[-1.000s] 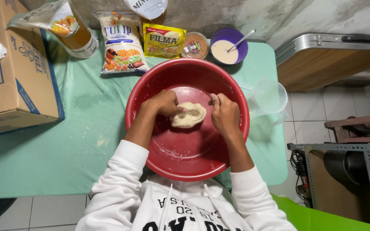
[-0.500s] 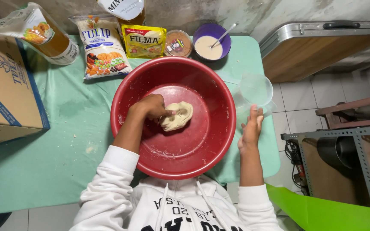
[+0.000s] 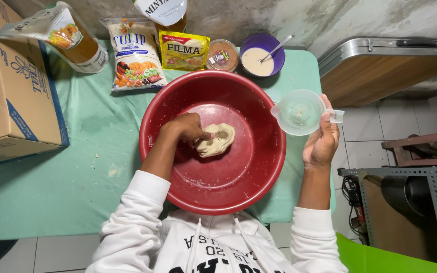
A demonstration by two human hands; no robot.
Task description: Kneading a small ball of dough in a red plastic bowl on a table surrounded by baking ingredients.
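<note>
Green-covered table [image 3: 51, 202] against stained wall [image 3: 360, 17], white-tiled floor [image 3: 365, 126].

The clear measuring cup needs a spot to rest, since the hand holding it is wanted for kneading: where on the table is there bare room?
Bare green cloth lies between the cardboard box and the red basin. A narrow strip lies under the clear cup in the right hand. The back edge is crowded: packets, purple bowl.

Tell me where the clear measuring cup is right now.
The clear measuring cup is in the right hand, just off the red basin's right rim.
</note>
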